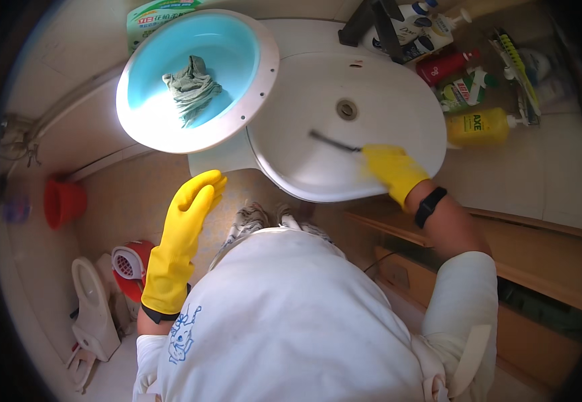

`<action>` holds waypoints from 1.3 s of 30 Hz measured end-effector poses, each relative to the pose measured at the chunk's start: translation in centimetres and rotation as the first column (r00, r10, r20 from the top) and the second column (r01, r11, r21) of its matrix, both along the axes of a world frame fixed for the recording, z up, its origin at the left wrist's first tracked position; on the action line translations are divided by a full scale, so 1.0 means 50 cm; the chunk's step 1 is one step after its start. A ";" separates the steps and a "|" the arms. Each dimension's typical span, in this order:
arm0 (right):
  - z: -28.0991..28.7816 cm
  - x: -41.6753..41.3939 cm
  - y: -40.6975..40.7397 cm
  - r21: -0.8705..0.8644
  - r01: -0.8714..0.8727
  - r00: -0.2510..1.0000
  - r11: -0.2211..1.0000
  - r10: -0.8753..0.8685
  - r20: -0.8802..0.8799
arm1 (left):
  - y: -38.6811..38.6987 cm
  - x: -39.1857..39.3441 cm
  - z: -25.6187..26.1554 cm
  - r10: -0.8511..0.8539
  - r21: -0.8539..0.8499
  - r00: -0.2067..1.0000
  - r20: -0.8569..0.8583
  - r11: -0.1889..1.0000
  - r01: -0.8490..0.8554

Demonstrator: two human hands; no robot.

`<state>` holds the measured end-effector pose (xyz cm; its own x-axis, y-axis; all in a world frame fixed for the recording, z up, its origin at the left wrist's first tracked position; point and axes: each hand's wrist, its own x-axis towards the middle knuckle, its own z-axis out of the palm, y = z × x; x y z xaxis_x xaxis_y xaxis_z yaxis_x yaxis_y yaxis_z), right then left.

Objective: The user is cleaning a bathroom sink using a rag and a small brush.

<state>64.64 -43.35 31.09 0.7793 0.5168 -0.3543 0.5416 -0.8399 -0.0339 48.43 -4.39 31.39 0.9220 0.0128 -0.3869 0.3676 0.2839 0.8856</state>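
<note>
My right hand [394,168], in a yellow rubber glove, grips a thin dark-handled tool [333,141], possibly a brush; motion blurs it. The tool is over the bowl of a white ceramic washbasin [291,145], left of and below the metal drain [346,109]. My left hand [198,193] wears a matching glove and is held in the air, with nothing in it and the thumb apart from the fingers. Beyond that hand, a light-blue plastic tub [240,60] with a pale rim overlaps the basin's left side. A crumpled grey-green cloth [193,90] lies inside it.
A black faucet [386,30] rises at the basin's back. Several bottles, among them a yellow AXE bottle [479,125] and a red bottle [441,68], crowd the right counter [562,166]. A red bucket [64,203] is at the far left, above a toilet-seat-like white object [92,311].
</note>
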 end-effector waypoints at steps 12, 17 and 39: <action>-0.007 0.097 -0.127 -0.153 0.328 0.900 0.932 -0.357 -0.249 | 0.004 -0.014 -0.005 0.021 0.112 1.000 -0.012 0.994 -0.020; -0.058 0.104 -0.178 -0.180 0.061 0.936 0.982 -0.119 -0.331 | -0.006 -0.044 -0.026 0.156 0.118 0.986 -0.062 0.982 -0.148; -0.077 0.108 -0.134 -0.067 -0.426 0.837 0.902 0.366 -0.407 | -0.213 -0.112 0.006 0.362 0.168 0.929 -0.077 0.923 -0.346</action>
<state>70.03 -50.06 27.24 0.3108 0.6700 -0.6741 0.8000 -0.5674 -0.1951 42.83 -15.06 31.70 0.8010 0.3957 -0.4492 0.3604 0.2803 0.8897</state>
